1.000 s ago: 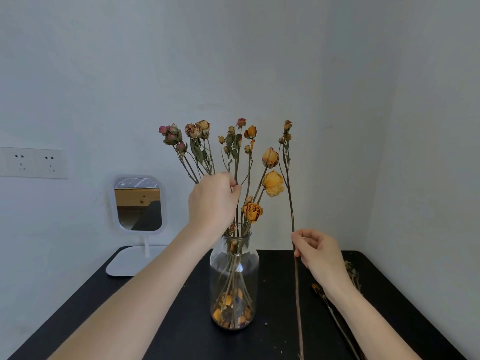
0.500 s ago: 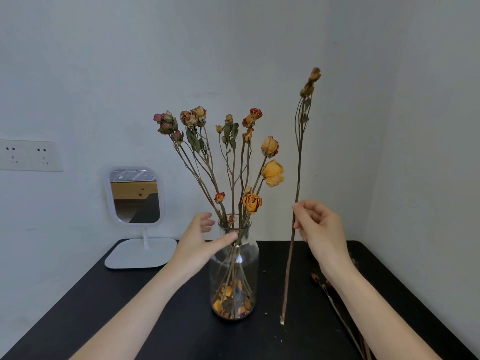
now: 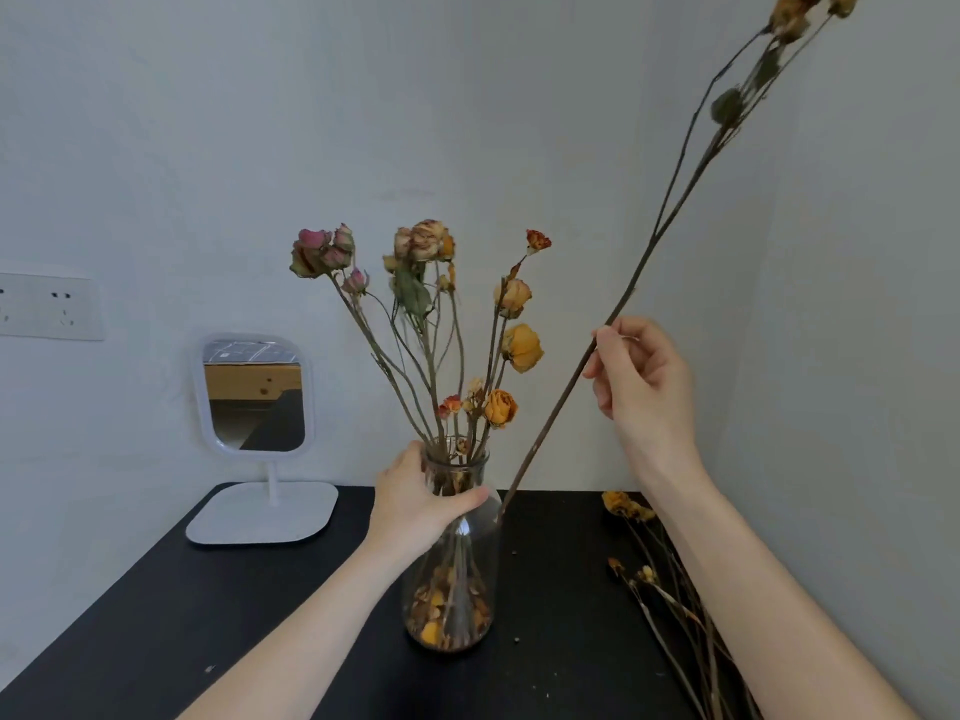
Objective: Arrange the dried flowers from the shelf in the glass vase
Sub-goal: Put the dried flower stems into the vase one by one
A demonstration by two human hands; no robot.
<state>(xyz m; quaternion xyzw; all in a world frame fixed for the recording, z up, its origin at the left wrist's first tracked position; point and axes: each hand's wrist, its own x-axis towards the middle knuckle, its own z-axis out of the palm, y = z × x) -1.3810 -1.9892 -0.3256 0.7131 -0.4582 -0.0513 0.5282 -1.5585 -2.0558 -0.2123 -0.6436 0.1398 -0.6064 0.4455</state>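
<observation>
A black table sits in a corner of pale walls, with one white mirror at its back left corner and one wall socket on the left wall. One glass vase stands mid-table, holding a bunch of dried flowers. The left hand grips its neck, fingers curled round the glass. The right hand pinches one long stem, tilted right, its foot just beside the vase's shoulder. Loose stems, too tangled to count, lie by the right edge.
</observation>
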